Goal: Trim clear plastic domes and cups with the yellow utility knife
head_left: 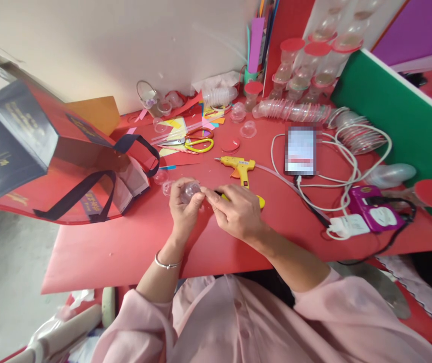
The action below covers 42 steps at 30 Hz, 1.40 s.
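Observation:
My left hand (183,209) is closed round a small clear plastic dome cup (190,192), thumb pressed on its near side. The fingertips of my right hand (240,212) are pinched together at the cup's right edge; what they grip, if anything, is hidden. A yellow-and-black tool (261,201) shows partly behind my right hand, and I cannot tell whether the hand holds it or it lies on the table. Just beyond the hands lies a yellow glue gun (238,165), a clear glue stick in its back. Scissors with red and yellow handles (199,145) rest farther left on paper scraps.
A red gift bag (57,176) stands at the left of the red table (125,252). A phone (301,151), looped white cables and a purple power socket (376,209) lie at right. Nested clear cups (295,110) line the back. A green panel (400,121) borders the right side.

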Each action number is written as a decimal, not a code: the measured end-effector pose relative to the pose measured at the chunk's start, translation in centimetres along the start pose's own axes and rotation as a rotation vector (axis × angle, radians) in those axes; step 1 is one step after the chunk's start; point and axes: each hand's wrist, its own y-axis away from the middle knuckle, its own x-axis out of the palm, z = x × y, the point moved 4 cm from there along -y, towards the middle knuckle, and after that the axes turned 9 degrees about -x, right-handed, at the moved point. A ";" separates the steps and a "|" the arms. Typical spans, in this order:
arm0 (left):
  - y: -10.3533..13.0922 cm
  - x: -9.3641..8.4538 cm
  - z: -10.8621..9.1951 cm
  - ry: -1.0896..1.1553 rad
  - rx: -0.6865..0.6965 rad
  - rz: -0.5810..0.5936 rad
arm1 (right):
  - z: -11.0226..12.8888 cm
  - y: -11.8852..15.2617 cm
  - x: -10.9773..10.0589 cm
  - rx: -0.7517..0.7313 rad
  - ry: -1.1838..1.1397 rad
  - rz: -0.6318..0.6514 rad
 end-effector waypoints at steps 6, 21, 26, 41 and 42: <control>0.1 0.3 -0.1 -0.014 -0.002 -0.031 | 0.0 -0.1 -0.1 0.007 0.028 0.021; -0.1 0.2 -0.1 -0.015 -0.019 0.009 | 0.1 -0.4 -0.6 -0.022 0.013 -0.014; -0.1 0.2 -0.3 -0.039 -0.002 -0.014 | 0.2 -0.3 -0.5 -0.001 0.032 0.011; -0.1 0.3 -0.4 -0.038 -0.021 -0.009 | -0.1 -0.2 -0.3 0.011 -0.016 0.054; -0.1 0.2 -0.5 -0.042 -0.018 -0.014 | 0.0 -0.2 -0.4 0.016 -0.012 0.056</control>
